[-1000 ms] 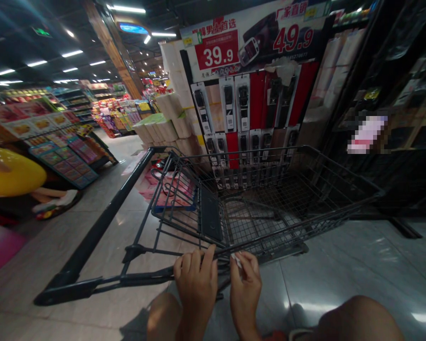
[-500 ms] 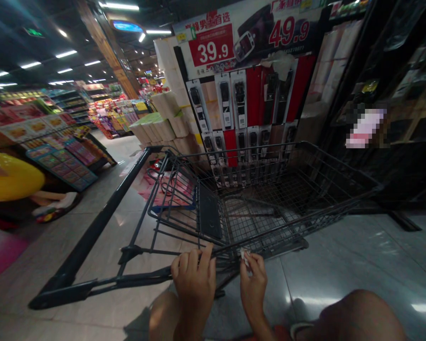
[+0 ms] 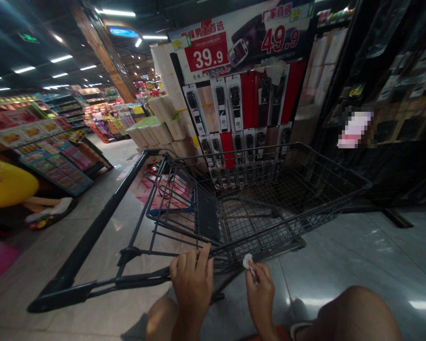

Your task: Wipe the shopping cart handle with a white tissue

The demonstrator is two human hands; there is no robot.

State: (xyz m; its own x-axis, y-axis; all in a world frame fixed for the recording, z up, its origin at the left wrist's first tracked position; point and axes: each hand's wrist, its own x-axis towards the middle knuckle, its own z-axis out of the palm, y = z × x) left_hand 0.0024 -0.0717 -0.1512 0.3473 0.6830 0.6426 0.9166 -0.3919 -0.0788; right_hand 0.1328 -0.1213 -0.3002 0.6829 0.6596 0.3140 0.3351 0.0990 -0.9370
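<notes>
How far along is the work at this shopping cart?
Done: the crumpled white piece is gripped by the right hand. In hand: it's held beside the cart, left hand on the side rail. Left: it isn't set down; anything further can't be told.

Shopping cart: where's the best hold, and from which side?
Probably mid-bar on the push handle of the shopping cart, from its outer side, at picture left: it's a thick, straight bar with open space around it, unlike the thin, close-set wires.
</notes>
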